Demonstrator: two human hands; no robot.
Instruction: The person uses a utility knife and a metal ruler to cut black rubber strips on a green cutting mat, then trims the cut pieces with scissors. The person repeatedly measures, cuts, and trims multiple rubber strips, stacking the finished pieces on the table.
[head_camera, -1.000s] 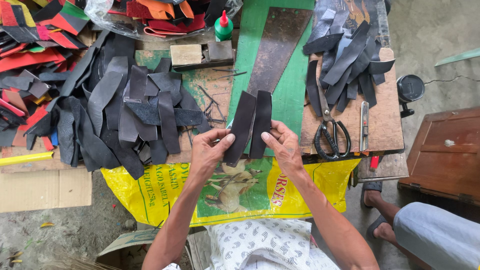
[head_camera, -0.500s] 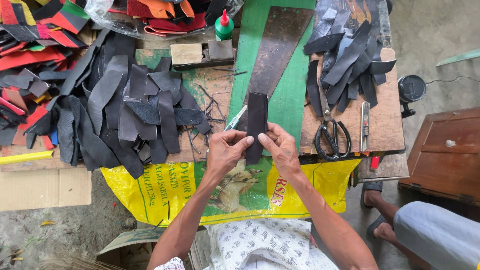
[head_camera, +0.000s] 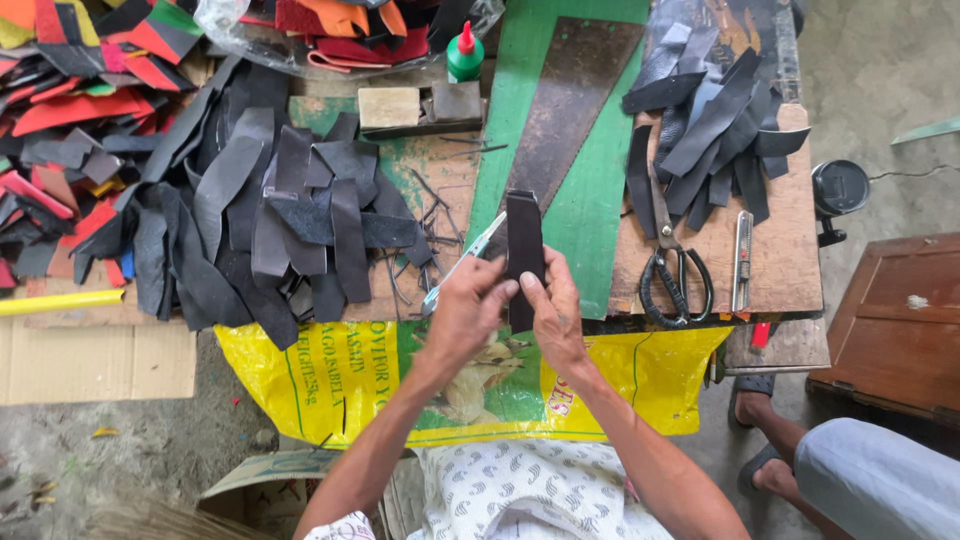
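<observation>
Together, two hands, left hand (head_camera: 468, 305) and right hand (head_camera: 552, 312), pinch one black strip (head_camera: 523, 240).

I pinch a dark leather strip (head_camera: 524, 245) upright between my left hand (head_camera: 463, 310) and right hand (head_camera: 553, 315), thumbs against its lower half. Just left of the strip, small snips (head_camera: 462, 262) slant by my left fingers. Right of it lie black scissors (head_camera: 674, 275); far left, a black strip pile (head_camera: 260, 210).
</observation>
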